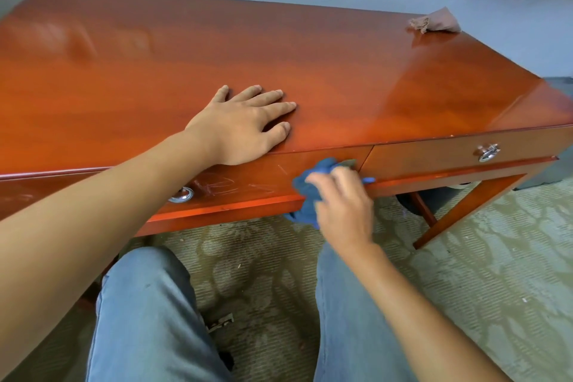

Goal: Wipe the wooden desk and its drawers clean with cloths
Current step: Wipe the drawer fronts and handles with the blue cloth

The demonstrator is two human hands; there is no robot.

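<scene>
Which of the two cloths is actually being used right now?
The blue cloth, gripped by the right hand against the drawer front. The brownish cloth lies untouched on the desk's far corner.

Reddish-orange desk (glossy), blue cloth, pinkish-brown cloth, green patterned carpet

Glossy wooden desk, scratched drawer

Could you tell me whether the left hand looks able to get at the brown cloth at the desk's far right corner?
Probably not without leaning: the left hand lies flat near the front edge, and the brown cloth sits across bare desk.
</scene>
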